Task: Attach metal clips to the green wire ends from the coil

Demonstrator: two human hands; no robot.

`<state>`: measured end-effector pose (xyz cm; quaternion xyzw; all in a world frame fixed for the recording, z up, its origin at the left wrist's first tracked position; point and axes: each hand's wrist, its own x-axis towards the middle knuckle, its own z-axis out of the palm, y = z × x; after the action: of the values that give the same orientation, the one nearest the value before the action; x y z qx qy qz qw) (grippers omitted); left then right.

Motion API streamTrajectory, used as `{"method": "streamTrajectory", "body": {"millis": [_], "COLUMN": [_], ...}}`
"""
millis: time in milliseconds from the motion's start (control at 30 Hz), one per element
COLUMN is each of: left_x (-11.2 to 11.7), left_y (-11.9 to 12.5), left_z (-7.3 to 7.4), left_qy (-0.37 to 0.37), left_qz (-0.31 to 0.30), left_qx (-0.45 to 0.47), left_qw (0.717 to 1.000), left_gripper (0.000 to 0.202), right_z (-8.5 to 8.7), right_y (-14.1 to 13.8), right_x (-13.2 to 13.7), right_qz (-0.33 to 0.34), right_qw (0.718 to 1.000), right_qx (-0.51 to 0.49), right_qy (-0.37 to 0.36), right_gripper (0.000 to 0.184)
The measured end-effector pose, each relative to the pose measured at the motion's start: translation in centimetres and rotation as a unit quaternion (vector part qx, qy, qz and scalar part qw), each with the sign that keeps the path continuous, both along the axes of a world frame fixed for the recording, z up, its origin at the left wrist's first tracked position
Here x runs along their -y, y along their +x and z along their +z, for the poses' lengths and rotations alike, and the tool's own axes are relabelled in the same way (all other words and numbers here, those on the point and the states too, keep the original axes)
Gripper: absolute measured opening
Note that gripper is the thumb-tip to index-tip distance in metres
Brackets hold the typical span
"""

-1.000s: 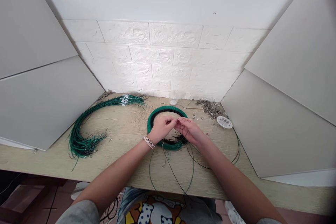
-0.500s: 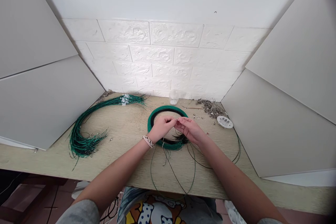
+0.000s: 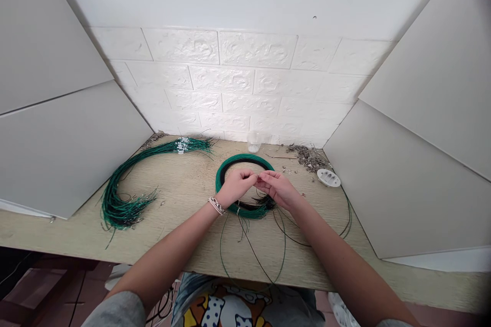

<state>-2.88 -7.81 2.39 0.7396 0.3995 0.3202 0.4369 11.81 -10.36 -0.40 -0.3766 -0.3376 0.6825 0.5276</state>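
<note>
My left hand (image 3: 235, 187) and my right hand (image 3: 279, 189) meet fingertip to fingertip above a coil of green wire (image 3: 242, 161) on the wooden table (image 3: 184, 199). Both hands pinch a thin green strand (image 3: 283, 245) that loops down over the table's front edge. What sits between the fingertips is too small to make out. A bracelet circles my left wrist.
A curved bundle of cut green wires (image 3: 126, 184) with white beads lies at the left. A small clear cup (image 3: 253, 141) stands by the brick wall. A white round lid (image 3: 328, 178) and a pile of grey scraps (image 3: 309, 157) lie at the right. Grey panels flank both sides.
</note>
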Motion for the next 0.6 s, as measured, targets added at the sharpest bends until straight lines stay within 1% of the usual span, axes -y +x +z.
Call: {"method": "streamTrajectory", "body": {"millis": [233, 400, 600], "left_x": [-0.44, -0.52, -0.41], "left_y": [-0.12, -0.13, -0.16], "left_z": [-0.37, -0.45, -0.42], "left_qy": [0.004, 0.006, 0.015], "left_qz": [-0.02, -0.03, -0.033], "left_qx": [-0.027, -0.024, -0.021], "left_qw": [0.999, 0.999, 0.999], "left_gripper": [0.026, 0.028, 0.027], "right_z": [-0.01, -0.16, -0.06], "right_y": [0.03, 0.16, 0.18], "right_x": [0.07, -0.03, -0.12], "right_qz": [0.013, 0.017, 0.002], "right_qw": [1.0, 0.999, 0.998], "right_qx": [0.028, 0.038, 0.066], "right_qy": [0.006, 0.007, -0.006], "right_gripper": [0.017, 0.019, 0.023]}}
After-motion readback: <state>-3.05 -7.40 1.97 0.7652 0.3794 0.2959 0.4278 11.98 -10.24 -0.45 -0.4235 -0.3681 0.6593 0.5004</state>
